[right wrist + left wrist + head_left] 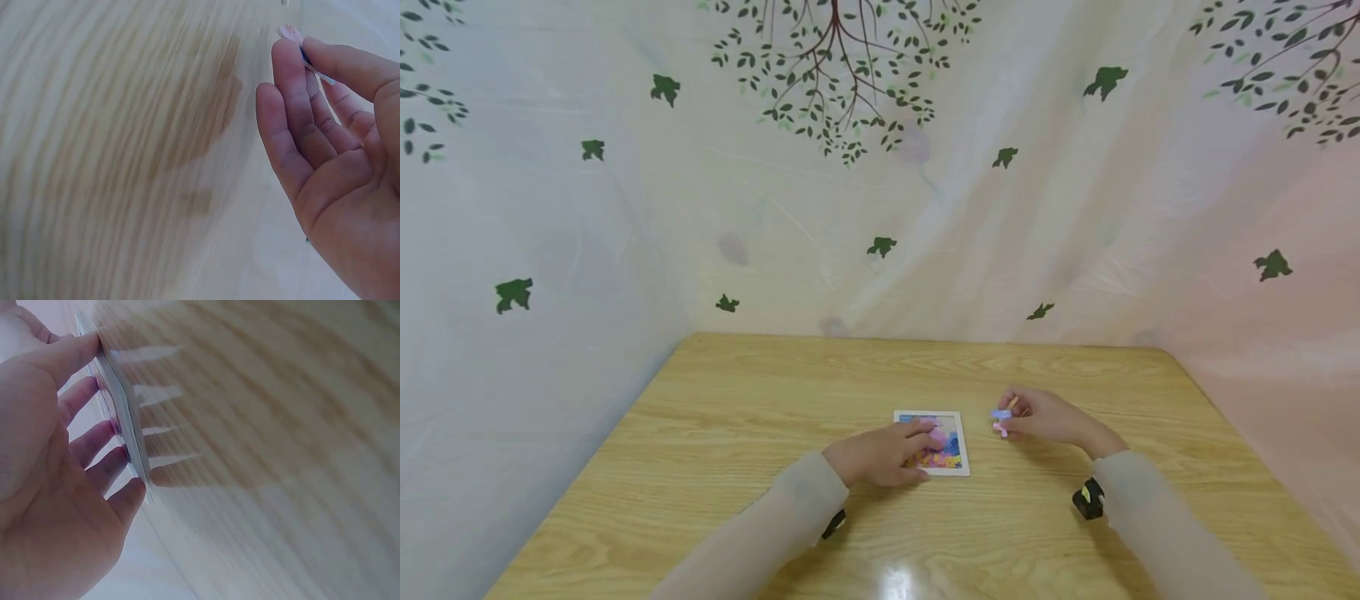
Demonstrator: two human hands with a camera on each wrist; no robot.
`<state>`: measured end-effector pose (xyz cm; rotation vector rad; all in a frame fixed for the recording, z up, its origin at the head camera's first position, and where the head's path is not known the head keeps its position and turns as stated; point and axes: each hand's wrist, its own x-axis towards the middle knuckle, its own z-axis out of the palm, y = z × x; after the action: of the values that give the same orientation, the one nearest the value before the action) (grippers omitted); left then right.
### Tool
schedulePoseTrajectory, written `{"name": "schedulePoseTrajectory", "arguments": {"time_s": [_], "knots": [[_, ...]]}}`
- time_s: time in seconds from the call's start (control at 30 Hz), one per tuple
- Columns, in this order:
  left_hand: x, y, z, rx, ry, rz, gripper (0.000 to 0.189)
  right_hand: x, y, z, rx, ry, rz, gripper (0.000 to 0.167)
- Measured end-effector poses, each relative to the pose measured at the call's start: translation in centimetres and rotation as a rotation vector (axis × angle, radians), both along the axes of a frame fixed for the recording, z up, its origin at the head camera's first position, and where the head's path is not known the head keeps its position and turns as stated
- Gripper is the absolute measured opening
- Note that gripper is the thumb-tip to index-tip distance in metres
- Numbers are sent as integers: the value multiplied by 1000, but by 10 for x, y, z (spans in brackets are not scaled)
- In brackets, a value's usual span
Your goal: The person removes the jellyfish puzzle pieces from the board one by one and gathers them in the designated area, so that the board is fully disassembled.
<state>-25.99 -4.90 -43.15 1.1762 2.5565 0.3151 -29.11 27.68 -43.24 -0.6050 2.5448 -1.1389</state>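
A small jigsaw puzzle in a white frame [964, 443] lies flat on the wooden table, its picture pink, blue and yellow. My left hand [883, 454] rests over its left part with the fingers extended, hiding some of the picture. In the left wrist view, the fingertips touch the top and edge of the puzzle board [129, 422]. To the right of the frame, my right hand [1048, 417] pinches a small pink and blue puzzle piece [1001, 415] just above the table. The right wrist view shows the piece [290, 34] between thumb and fingertips, seen nearly edge-on.
The wooden table [760, 392] extends around both hands. A pale curtain [820, 208] printed with leaves and branches hangs behind it and along the sides. On the right wrist sits a black camera [1087, 500].
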Motion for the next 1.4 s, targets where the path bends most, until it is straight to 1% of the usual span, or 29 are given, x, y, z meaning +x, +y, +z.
{"name": "schedulePoseTrajectory", "arguments": {"time_s": [0.13, 0.2, 0.37, 0.5, 0.63, 0.77, 0.93, 1.03, 1.13, 1.23, 1.4], "knots": [[-1, -1, -1, 1, 7, 0, 58, 4, 19, 1, -36, -30, -19, 22], [-1, -1, -2, -1, 12, 0, 58, 6, 30, 1, -60, -61, -31, 24], [0, -1, -3, -1, 19, -6, 59, 11, 60, 0, -98, -99, -40, 24], [0, -1, -2, 3, 9, -2, 59, 15, 80, -1, -119, -109, -35, 24], [-1, -1, -3, 5, 12, -6, 59, 16, 96, -2, -99, -96, -31, 22], [-2, -1, -5, 6, 17, -11, 59, 18, 103, -1, -69, -86, -57, 21], [-3, -1, -6, 4, 9, 2, 59, 22, 104, 0, 13, -33, -111, 20], [-3, -1, -6, 2, 2, 8, 59, 21, 105, -1, 50, -20, -135, 21], [-2, -1, -5, 4, 25, 0, 59, 19, 105, -4, 70, -1, -143, 20], [-3, -1, -5, 5, 32, -8, 58, 17, 107, -7, 86, 19, -143, 20], [-4, -1, -6, 4, 22, -9, 59, 17, 109, -9, 81, 1, -156, 22]]}}
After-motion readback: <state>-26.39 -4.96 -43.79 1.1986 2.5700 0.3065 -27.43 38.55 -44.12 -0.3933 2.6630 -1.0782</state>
